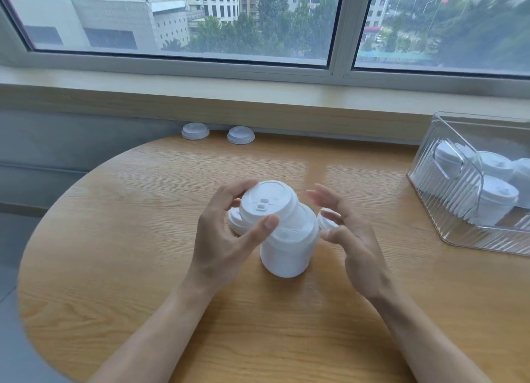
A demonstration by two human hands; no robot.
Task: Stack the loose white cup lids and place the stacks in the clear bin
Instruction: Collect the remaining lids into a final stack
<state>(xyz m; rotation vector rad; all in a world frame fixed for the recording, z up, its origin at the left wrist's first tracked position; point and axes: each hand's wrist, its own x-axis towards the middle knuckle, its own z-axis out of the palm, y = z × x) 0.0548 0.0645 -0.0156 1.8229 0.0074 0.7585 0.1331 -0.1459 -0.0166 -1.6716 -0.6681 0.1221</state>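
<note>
Left hand [229,236]: nearest my view, with the forearm reaching in from the lower edge. I see thumb and fingers curled round the rim of a single white cup lid [268,203], holding it tilted just above the stack.
Held lid: sip tab faces me; I judge the tilt lets the rim seat over the lid below.
Lid stack [289,245]: stands upright at table centre, directly under the held lid. Central placement keeps it within reach of both hands.
Right hand [352,233]: fingers spread and relaxed, gripping nothing, just beside the stack. I judge it is poised to steady the stack.
Loose lids, near: one [235,220] behind the left hand, one [327,217] behind the right fingers; both partly hidden.
Loose lids, far: two [195,131] [241,135] at the table's back edge below the sill, well apart from the stack.
Clear bin [447,210]: at the right table edge, ribbed walls, already holding several lid stacks [496,202].
Round wooden table [143,239]: bears all of the above.
Progress: partial; I count four loose lids outstanding.
</note>
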